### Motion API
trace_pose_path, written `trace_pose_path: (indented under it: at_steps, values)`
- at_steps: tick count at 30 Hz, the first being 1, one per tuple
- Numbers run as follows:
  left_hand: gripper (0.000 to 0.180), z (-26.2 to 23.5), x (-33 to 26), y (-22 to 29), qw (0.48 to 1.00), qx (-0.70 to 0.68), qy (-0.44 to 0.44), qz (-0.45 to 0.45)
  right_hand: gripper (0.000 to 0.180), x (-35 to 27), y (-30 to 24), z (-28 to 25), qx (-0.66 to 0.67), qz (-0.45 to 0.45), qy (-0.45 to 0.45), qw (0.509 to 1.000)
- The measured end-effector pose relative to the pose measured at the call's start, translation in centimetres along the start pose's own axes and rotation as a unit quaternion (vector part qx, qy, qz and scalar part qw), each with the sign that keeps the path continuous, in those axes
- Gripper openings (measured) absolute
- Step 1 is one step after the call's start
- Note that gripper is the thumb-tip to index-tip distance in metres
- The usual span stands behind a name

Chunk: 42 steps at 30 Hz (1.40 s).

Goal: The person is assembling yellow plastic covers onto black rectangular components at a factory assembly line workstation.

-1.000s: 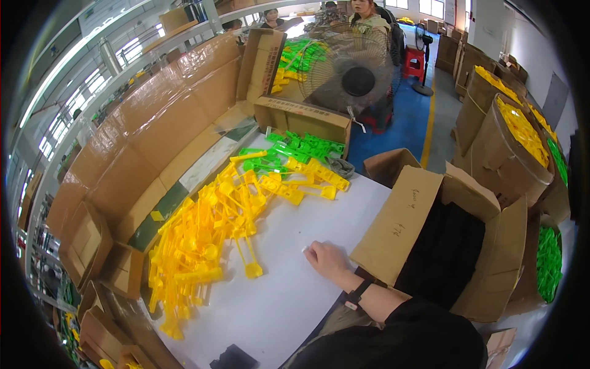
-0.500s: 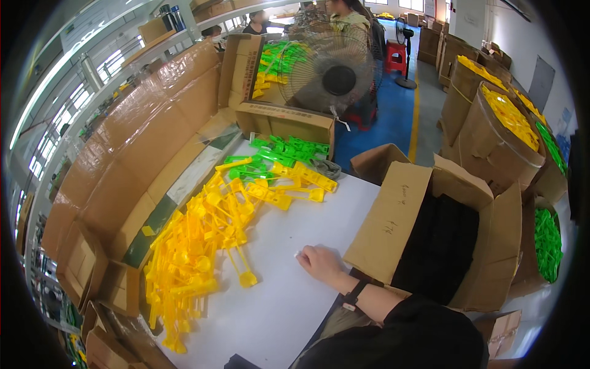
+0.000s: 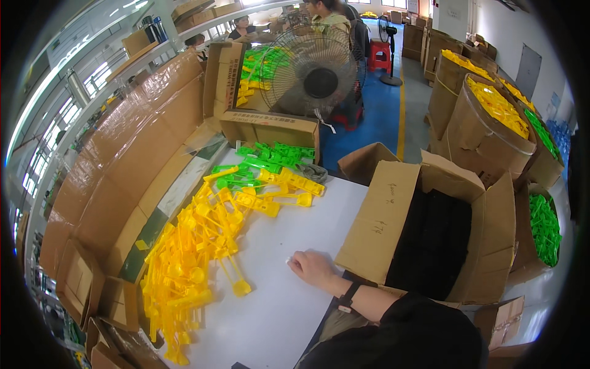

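Yellow, spoon-shaped plastic pieces (image 3: pixel 192 261) lie heaped at nine o'clock from the bare right hand (image 3: pixel 312 269), which has stayed on the flat white worktop (image 3: pixel 273 323), fingers curled, gripping or not I can't tell, so the heap hasn't changed.

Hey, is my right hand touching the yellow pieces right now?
Apart. The head view shows your right hand with a plain strip of bare white table between it and the yellow pieces to its left.
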<state>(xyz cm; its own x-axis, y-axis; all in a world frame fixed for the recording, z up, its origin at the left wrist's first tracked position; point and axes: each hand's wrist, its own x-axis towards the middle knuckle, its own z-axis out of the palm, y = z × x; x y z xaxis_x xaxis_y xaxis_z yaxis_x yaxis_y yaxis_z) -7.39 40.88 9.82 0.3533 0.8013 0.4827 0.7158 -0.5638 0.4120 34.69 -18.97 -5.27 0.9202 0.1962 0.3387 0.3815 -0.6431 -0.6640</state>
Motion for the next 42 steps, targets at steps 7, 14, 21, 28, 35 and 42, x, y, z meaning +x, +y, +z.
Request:
trace_pose_path:
  at_steps: [7, 14, 21, 28, 35, 42]
  values:
    - [0.042, 0.3, 0.2, 0.0, 1.0, 0.003, -0.004, -0.001, 0.025, 0.1, -0.1, 0.0, 0.011, 0.02, -0.012, 1.0]
    - [0.042, 0.9, 0.3, 0.1, 1.0, 0.002, -0.005, 0.0, 0.025, 0.0, 0.0, 0.2, 0.01, 0.014, -0.003, 1.0]
    - [0.042, 1.2, 0.5, 0.0, 1.0, 0.001, -0.006, -0.001, 0.026, 0.1, -0.2, 0.0, 0.003, 0.01, -0.001, 1.0]
    - [0.043, 1.8, 0.5, 0.0, 1.0, 0.0, -0.009, -0.001, 0.027, 0.3, -0.3, -0.1, 0.01, 0.014, -0.008, 1.0]
    - [0.043, 2.3, 0.7, 0.2, 1.0, 0.001, -0.01, -0.002, 0.027, 0.2, -0.2, 0.1, 0.01, 0.011, -0.006, 1.0]
    - [0.043, 2.4, 0.5, 0.2, 1.0, 0.001, -0.011, -0.005, 0.027, -0.1, -0.2, -0.2, 0.011, 0.021, -0.017, 1.0]
